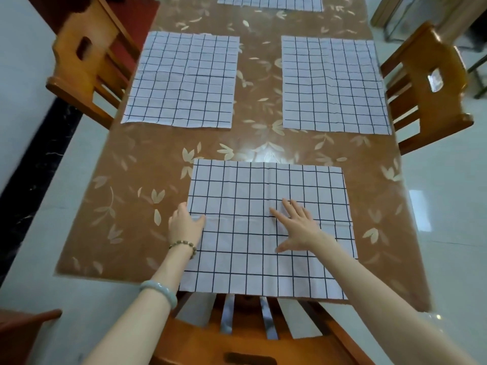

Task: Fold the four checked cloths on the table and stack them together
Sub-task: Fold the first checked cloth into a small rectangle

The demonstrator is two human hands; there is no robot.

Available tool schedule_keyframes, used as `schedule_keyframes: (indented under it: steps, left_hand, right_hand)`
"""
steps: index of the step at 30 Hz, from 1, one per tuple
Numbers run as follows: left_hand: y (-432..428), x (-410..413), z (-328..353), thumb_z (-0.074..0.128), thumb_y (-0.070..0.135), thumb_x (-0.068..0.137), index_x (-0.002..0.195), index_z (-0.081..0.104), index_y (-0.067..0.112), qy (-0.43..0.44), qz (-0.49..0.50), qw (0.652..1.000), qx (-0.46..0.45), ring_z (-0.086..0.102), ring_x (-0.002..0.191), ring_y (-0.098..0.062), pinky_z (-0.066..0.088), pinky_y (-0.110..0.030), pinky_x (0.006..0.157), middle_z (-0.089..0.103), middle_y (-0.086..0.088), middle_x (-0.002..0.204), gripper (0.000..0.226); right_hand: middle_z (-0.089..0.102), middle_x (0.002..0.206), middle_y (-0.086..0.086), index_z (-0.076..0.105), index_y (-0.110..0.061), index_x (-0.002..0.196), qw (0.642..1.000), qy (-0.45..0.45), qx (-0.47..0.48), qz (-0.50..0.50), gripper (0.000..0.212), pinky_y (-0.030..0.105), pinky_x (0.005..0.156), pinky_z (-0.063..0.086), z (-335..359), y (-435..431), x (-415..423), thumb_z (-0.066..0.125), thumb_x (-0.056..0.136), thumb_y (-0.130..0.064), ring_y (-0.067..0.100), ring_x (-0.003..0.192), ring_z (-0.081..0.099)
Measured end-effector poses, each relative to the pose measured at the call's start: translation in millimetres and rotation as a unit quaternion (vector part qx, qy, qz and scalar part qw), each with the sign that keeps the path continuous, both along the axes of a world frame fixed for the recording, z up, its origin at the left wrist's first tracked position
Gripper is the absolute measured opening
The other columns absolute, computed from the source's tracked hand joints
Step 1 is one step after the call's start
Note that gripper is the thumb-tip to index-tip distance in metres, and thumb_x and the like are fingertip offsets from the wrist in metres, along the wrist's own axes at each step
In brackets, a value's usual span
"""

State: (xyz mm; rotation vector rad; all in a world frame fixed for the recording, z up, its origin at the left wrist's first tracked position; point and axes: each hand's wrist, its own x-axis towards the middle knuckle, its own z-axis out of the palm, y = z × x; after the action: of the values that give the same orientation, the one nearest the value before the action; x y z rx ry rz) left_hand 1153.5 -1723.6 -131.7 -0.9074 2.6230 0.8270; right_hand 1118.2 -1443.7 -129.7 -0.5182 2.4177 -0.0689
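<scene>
Several white cloths with a dark check lie flat on the brown leaf-patterned table (147, 164). The nearest cloth (237, 259) is spread out at the front edge. My left hand (184, 225) rests at its left edge, thumb on the fabric and fingers curled at the border; whether it pinches the cloth is unclear. My right hand (297, 225) lies flat on the middle of this cloth with fingers spread. A second cloth (181, 80) lies at the left middle, a third (333, 85) at the right middle. A fourth (271, 1) is partly cut off at the far end.
Wooden chairs stand at the left side (89, 56), the right side (432, 83) and right in front of me (237, 335). Another wooden piece (23, 327) shows at the lower left. A pale glossy floor surrounds the table.
</scene>
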Motion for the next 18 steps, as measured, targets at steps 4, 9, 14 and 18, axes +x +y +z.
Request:
schedule_keyframes:
  steps: [4, 9, 14, 18]
  left_hand:
    - [0.4, 0.1, -6.4, 0.071, 0.031, 0.082, 0.139, 0.038, 0.012, 0.006, 0.008, 1.0, -0.016, 0.045, 0.123, -0.029, 0.043, -0.041, 0.097, 0.051, -0.01, 0.133, 0.069]
    - [1.0, -2.9, -9.2, 0.078, 0.027, 0.076, 0.138, 0.035, 0.01, -0.009, 0.001, 0.999, -0.031, 0.045, 0.121, -0.032, 0.041, -0.041, 0.1, 0.048, -0.016, 0.133, 0.078]
    - [-2.5, -8.3, -8.3, 0.081, 0.022, 0.072, 0.127, 0.04, 0.005, -0.032, 0.068, 0.997, 0.025, 0.056, 0.108, -0.036, 0.05, -0.04, 0.089, 0.06, -0.018, 0.116, 0.071]
    - [-10.1, -15.4, -6.9, 0.08, 0.025, 0.075, 0.123, 0.053, 0.004, -0.047, 0.088, 0.992, 0.078, 0.058, 0.108, -0.032, 0.047, -0.037, 0.087, 0.063, -0.012, 0.115, 0.059]
  right_hand:
    - [-0.018, 0.159, 0.01, -0.005, -0.034, 0.152, 1.0, 0.005, 0.007, -0.005, 0.114, 0.043, 0.117, -0.002, -7.6, 0.2, 5.8, 0.072, 0.071, -0.057, 0.03, 0.145, -0.018]
    - [-0.019, 0.158, 0.01, -0.007, -0.034, 0.151, 1.0, 0.009, 0.008, -0.005, 0.115, 0.044, 0.118, -0.002, -11.7, 0.4, 7.0, 0.073, 0.071, -0.056, 0.031, 0.145, -0.019]
    - [-0.018, 0.159, 0.01, -0.006, -0.034, 0.151, 1.0, 0.011, 0.002, -0.007, 0.115, 0.044, 0.117, -0.002, -12.9, 0.8, 6.5, 0.074, 0.07, -0.055, 0.031, 0.145, -0.018]
    - [-0.019, 0.158, 0.01, -0.004, -0.034, 0.152, 1.0, 0.015, -0.001, -0.008, 0.115, 0.044, 0.118, -0.001, -13.8, 0.5, 7.1, 0.074, 0.07, -0.054, 0.032, 0.145, -0.017]
